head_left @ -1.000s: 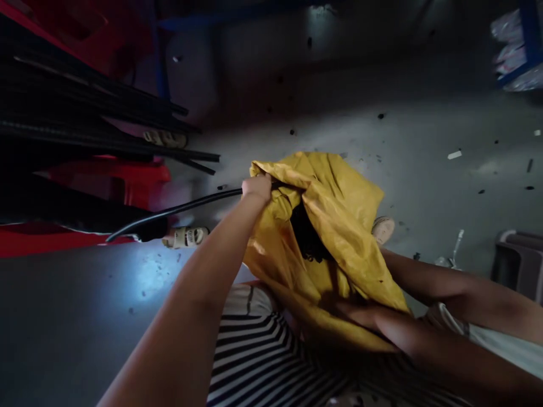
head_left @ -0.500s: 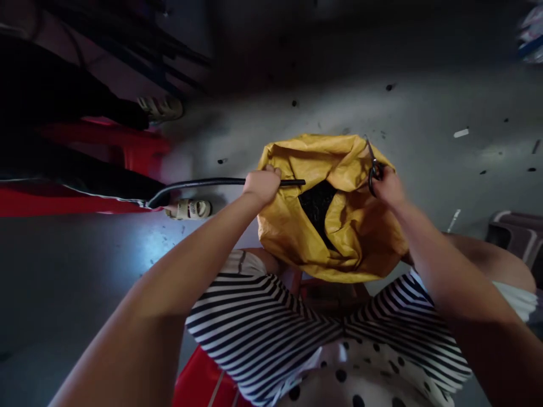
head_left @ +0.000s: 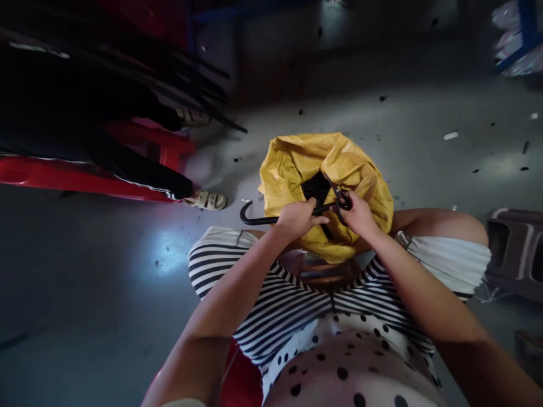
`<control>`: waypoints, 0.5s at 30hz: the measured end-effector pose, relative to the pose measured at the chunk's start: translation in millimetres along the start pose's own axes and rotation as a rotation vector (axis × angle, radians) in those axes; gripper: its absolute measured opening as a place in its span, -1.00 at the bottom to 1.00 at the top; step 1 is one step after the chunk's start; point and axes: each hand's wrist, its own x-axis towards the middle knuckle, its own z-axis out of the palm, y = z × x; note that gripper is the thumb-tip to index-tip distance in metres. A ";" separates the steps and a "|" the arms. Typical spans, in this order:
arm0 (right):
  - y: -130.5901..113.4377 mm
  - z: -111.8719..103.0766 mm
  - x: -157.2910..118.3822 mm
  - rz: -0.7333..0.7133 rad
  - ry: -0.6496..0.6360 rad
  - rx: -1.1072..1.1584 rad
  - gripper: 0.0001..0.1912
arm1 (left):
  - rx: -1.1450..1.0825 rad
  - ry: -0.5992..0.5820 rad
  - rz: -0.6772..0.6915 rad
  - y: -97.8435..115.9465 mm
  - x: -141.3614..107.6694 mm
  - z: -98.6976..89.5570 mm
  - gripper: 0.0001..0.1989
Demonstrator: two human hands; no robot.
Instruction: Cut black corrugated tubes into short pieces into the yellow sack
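Observation:
My left hand (head_left: 296, 219) is closed around a black rubber-like tube (head_left: 259, 221), with the thumb and a finger reaching forward along it. The tube's far end curls up on the left, and its other end reaches my right hand (head_left: 360, 216). That hand holds black-handled scissors (head_left: 340, 204), its fingers in the handle loops; the blades are hard to make out against the dark behind them. Below both hands is a yellow woven sack (head_left: 373, 169) with its mouth spread. Black pieces (head_left: 314, 186) show inside it, partly hidden by my hands.
On the left, a person in dark trousers (head_left: 139, 167) and sandals (head_left: 208, 200) sits by a red stool (head_left: 97, 189). Dark long strips (head_left: 212, 104) lie at upper left. A grey-brown stool (head_left: 515, 243) stands right. Small scraps (head_left: 451, 135) dot the floor.
Both hands have come together over the front of the sack, the left moving right and down with the tube, the right moving left with the scissors. The tube's free end now curls short.

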 end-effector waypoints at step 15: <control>5.6 -12.9 -28.8 0.021 -0.093 0.147 -0.38 | -0.475 0.437 0.067 -12.8 -14.8 13.1 -0.61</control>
